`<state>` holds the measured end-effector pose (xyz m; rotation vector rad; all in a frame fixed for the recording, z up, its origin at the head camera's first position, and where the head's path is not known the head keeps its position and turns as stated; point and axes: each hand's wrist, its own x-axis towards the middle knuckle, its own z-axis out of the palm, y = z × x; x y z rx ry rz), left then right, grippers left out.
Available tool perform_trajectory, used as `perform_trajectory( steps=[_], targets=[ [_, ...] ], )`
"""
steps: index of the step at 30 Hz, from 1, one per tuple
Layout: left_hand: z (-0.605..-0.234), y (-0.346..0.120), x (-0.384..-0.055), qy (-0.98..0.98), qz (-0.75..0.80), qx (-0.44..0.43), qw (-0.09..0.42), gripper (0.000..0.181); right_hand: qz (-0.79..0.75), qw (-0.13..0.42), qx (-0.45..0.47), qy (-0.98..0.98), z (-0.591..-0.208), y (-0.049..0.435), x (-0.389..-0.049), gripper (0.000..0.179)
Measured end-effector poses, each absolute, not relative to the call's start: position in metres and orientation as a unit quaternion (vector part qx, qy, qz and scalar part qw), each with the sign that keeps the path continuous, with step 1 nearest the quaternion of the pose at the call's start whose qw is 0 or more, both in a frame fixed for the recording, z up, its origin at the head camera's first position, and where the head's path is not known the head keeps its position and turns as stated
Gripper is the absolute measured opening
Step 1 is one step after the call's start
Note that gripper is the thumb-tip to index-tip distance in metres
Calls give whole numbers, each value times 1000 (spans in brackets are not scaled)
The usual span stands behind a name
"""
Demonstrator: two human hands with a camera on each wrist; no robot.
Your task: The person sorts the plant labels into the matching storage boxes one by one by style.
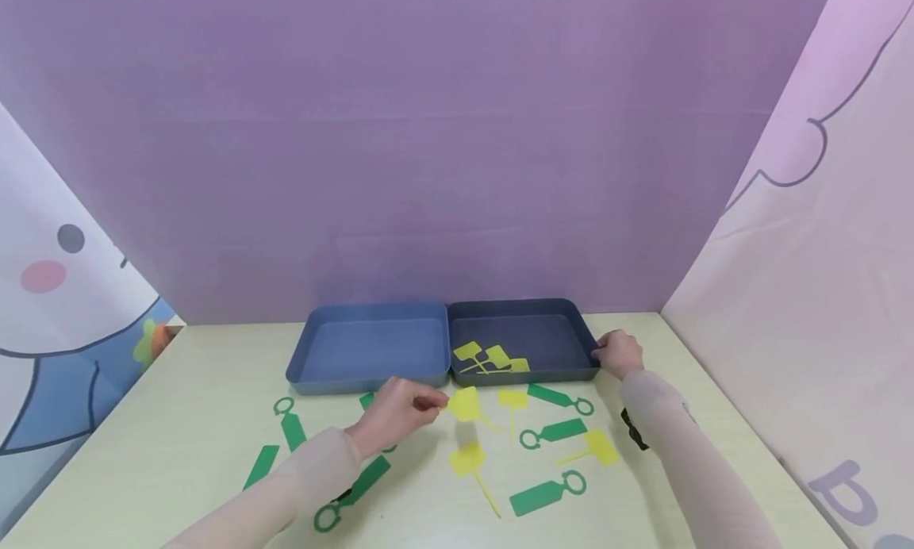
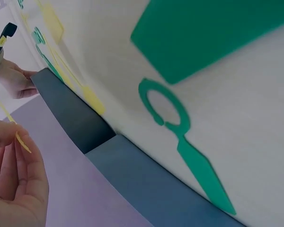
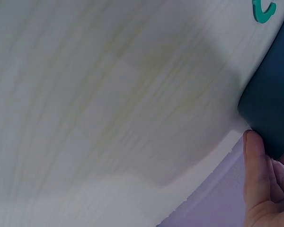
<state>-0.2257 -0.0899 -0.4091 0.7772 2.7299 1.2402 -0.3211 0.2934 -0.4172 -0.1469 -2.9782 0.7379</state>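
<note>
Between thumb and fingertips my left hand [image 1: 397,412] pinches a yellow plant label [image 1: 466,404], held above the table in front of the trays. The left wrist view shows its thin yellow edge [image 2: 22,142] at the fingertips. At the right wall of the dark navy tray [image 1: 524,378], my right hand [image 1: 620,352] grips the rim near the front corner; the fingers [image 3: 255,165] lie against the outside. Several yellow labels [image 1: 497,356] lie in that tray's left front corner. To its left, touching it, stands a blue tray [image 1: 382,347] with nothing in it.
Flat on the pale wooden table [image 1: 207,390] lie more yellow labels [image 1: 467,458] and several green looped tags [image 1: 537,497], spread on both sides. One green tag [image 1: 378,401] is partly behind my left hand. A purple backdrop [image 1: 428,176] rises behind the trays.
</note>
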Motion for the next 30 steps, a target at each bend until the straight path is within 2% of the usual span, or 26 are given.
perform_trajectory(
  steps=[8,17,24,30],
  targets=[
    [-403,-74,-244,882,396,254,31,20,237,41,-40,-970,-423,298,-323,27],
    [-393,-50,-265,895,350,276,13,21,237,41,-45,-970,-424,297,-321,26],
    [-386,-27,-281,902,340,265,19,22,239,44,-44,-969,-423,296,-319,26],
    [-378,-9,-297,911,316,264,4,23,241,44,-43,-969,-423,296,-318,26]
  ],
)
